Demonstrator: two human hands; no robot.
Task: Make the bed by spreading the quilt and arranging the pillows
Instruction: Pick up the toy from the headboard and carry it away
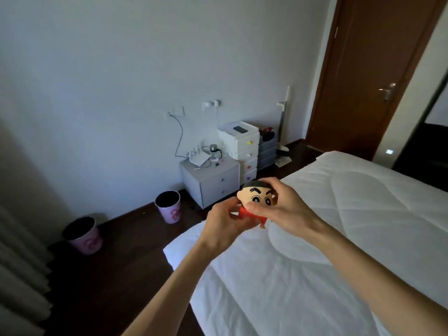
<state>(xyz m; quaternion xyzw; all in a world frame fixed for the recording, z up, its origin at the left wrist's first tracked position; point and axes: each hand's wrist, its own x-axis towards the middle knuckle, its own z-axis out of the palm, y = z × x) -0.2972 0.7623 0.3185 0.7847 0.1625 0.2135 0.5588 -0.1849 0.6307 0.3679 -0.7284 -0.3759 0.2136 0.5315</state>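
Fingers: both sets curl round a small cartoon doll (257,202) held up over the bed's near corner.
Left hand (221,225): grips the doll's red body from the left and below, thumb up by the chin.
Right hand (282,207): clamped over the head, fingers (269,184) across the black hair, thumb under the face.
Doll: face turned towards the person, tilted a little; its legs are mostly hidden, one foot perhaps showing under the right palm.
Quilt (351,226): white, spread flat over the bed, a few soft creases, reaching the far end.
Pillow (184,248): white, what looks like one lies at the near left corner, partly under the quilt's edge.
Floor: dark wood; two pink bins (168,206) (83,235) stand by the wall.
Nightstand (211,179): grey, against the wall, with a router and a glass kettle on top.
Drawers (242,151): white unit just right of the nightstand.
Door (368,69): brown, closed, beyond the bed.
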